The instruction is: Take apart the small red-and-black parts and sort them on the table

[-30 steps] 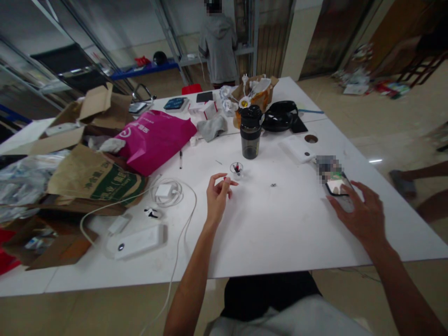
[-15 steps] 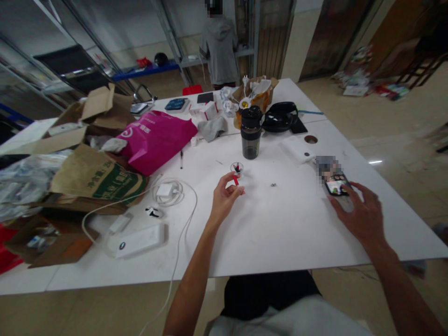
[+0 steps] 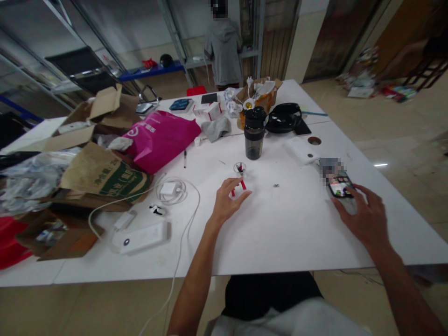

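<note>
My left hand curves beside two short red pieces, thumb and index finger apart. One red piece shows between the fingertips, and another is partly behind the fingers. Just beyond stands a small clear round container with dark and red bits inside. At the right, my right hand has its thumb and fingers around the near end of a phone with a lit screen. A tiny dark item lies on the table between my hands.
A dark bottle stands behind the container. To the left lie a coiled white cable, a white power bank, a pink bag and open cardboard boxes. A person stands at the shelves.
My left hand's fingers have spread, and more of the red pieces shows. My right hand stays at the phone. The whole view has shifted slightly.
</note>
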The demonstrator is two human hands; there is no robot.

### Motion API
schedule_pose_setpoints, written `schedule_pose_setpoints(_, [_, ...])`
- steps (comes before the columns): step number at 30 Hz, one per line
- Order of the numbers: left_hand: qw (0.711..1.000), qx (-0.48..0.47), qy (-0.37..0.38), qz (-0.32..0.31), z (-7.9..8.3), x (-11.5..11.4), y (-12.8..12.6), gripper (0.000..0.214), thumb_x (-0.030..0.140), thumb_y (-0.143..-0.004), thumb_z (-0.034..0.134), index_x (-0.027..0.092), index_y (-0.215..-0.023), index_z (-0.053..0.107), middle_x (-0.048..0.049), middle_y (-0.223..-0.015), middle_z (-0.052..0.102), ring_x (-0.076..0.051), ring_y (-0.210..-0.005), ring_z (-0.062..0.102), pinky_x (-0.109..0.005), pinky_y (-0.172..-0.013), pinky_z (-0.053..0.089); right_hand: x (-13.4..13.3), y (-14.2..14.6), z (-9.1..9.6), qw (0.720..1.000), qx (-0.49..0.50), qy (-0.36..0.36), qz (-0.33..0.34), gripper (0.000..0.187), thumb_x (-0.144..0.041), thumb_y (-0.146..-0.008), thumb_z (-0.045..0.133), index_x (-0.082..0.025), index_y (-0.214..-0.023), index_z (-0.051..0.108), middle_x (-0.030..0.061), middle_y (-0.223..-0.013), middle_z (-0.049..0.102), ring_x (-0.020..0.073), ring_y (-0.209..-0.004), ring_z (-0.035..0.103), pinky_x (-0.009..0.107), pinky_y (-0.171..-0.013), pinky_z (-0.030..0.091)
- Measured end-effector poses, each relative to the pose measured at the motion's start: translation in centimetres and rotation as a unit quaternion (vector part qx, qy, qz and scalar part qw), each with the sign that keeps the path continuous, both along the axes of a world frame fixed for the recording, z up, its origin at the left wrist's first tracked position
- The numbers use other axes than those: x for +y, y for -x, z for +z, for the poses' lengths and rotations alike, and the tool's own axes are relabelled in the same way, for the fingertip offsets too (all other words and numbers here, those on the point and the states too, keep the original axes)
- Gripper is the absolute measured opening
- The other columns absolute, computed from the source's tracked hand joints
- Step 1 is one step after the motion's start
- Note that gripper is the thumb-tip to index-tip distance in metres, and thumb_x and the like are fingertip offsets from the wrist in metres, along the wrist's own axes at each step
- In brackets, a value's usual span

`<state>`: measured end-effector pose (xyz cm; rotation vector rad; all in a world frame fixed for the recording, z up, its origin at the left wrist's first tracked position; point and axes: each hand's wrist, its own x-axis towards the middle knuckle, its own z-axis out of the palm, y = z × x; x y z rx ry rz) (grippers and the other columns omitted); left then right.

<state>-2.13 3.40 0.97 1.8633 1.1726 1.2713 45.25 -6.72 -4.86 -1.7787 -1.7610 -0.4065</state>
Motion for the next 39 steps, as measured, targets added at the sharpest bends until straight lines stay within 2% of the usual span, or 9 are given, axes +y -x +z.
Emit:
schedule_pose_setpoints(3, [0.996, 0.089, -0.005, 0.005, -0.9, 0.4, 0.4, 0.047, 0.040, -0.096, 0.101, 0.030, -0.140, 0.085, -0.0145, -0.143, 0.078, -0.037, -0.135, 0.071, -0.062, -0.123, 0.059, -0.1, 0.0, 0.0, 1.000, 0.007, 0.001, 0.004, 0.064, -0.052, -0.110, 0.076, -0.020, -0.165, 0.068, 0.0269, -0.166, 0.070, 0.0487, -0.151, 0.068, 0.071, -0.126, 0.056])
schedule_pose_setpoints(8, [0.978, 0.209, 0.007, 0.021, -2.4, 1.0, 1.2, 0.050, 0.033, -0.093, 0.101, 0.025, -0.139, 0.082, -0.0147, -0.146, 0.073, -0.038, -0.137, 0.063, -0.062, -0.127, 0.054, 0.1, -0.3, -0.2, 1.000, -0.008, 0.004, -0.001, 0.060, -0.055, -0.111, 0.075, -0.022, -0.160, 0.069, 0.0271, -0.164, 0.071, 0.0484, -0.148, 0.069, 0.068, -0.124, 0.058])
schedule_pose_setpoints(14, [0.963, 0.263, 0.038, 0.035, -2.2, 1.0, 2.2, 0.047, 0.030, -0.092, 0.102, 0.026, -0.134, 0.082, -0.0135, -0.148, 0.072, -0.040, -0.139, 0.060, -0.064, -0.127, 0.050, 0.3, -0.5, -0.5, 1.000, -0.002, -0.006, -0.001, 0.058, -0.057, -0.109, 0.079, -0.019, -0.154, 0.072, 0.0252, -0.163, 0.072, 0.0433, -0.148, 0.069, 0.063, -0.126, 0.058])
schedule_pose_setpoints(21, [0.960, 0.277, 0.035, 0.029, -1.5, 1.0, 3.1, 0.048, 0.032, -0.091, 0.103, 0.028, -0.134, 0.082, -0.0128, -0.148, 0.073, -0.040, -0.138, 0.060, -0.064, -0.124, 0.050, 0.2, -0.5, -0.5, 1.000, -0.001, -0.011, 0.003, 0.058, -0.054, -0.109, 0.080, -0.020, -0.155, 0.072, 0.0256, -0.163, 0.072, 0.0458, -0.148, 0.071, 0.064, -0.126, 0.058])
schedule_pose_setpoints(32, [0.964, 0.261, 0.030, 0.033, -1.4, 1.0, 3.6, 0.059, 0.035, -0.084, 0.109, 0.029, -0.136, 0.081, -0.0126, -0.149, 0.075, -0.041, -0.139, 0.062, -0.063, -0.123, 0.050, 0.2, -0.6, -0.6, 1.000, -0.014, -0.011, 0.000, 0.060, -0.055, -0.109, 0.079, -0.017, -0.156, 0.073, 0.0271, -0.161, 0.073, 0.0455, -0.148, 0.071, 0.063, -0.125, 0.059])
schedule_pose_setpoints(35, [0.976, 0.213, 0.005, 0.042, -0.5, 1.3, 3.8, 0.052, 0.040, -0.092, 0.102, 0.028, -0.137, 0.079, -0.0126, -0.146, 0.076, -0.039, -0.138, 0.065, -0.061, -0.124, 0.049, 0.2, -0.5, -0.5, 1.000, 0.002, -0.009, 0.002, 0.060, -0.054, -0.110, 0.077, -0.017, -0.157, 0.072, 0.0277, -0.163, 0.072, 0.0471, -0.149, 0.070, 0.067, -0.126, 0.058])
schedule_pose_setpoints(39, [0.987, 0.141, -0.050, 0.066, 2.0, 3.2, 3.3, 0.023, 0.037, -0.108, 0.082, 0.027, -0.128, 0.077, -0.0116, -0.134, 0.079, -0.034, -0.129, 0.070, -0.056, -0.121, 0.050, 0.2, -0.4, -0.4, 1.000, 0.008, -0.010, -0.001, 0.060, -0.056, -0.110, 0.076, -0.019, -0.158, 0.071, 0.0267, -0.162, 0.072, 0.0466, -0.149, 0.070, 0.069, -0.123, 0.059])
